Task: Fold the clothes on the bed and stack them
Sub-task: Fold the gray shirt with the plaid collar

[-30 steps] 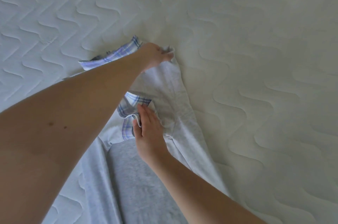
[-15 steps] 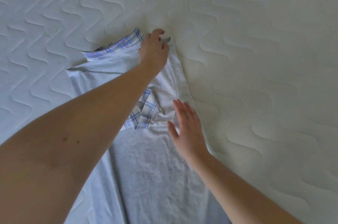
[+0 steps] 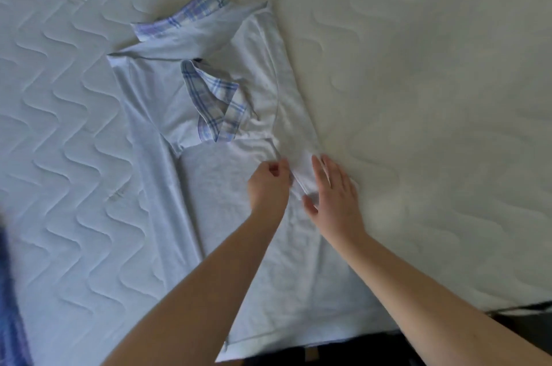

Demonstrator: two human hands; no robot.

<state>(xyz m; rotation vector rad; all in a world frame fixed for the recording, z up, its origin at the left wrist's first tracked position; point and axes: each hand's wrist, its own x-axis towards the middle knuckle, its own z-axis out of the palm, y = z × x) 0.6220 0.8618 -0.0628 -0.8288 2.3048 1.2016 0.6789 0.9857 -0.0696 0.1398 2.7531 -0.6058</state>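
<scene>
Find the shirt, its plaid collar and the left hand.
shirt (image 3: 233, 204): head view, grey body panel.
collar (image 3: 216, 105): head view, folded plaid flap.
left hand (image 3: 268, 186): head view, back of hand.

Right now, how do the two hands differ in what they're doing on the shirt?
The left hand is curled, pinching the fabric of the grey shirt at the folded sleeve; the right hand lies with straight fingers. The left hand sits over the shirt's body; the right hand is at its edge, partly over the mattress. Both touch the same fold.
</scene>
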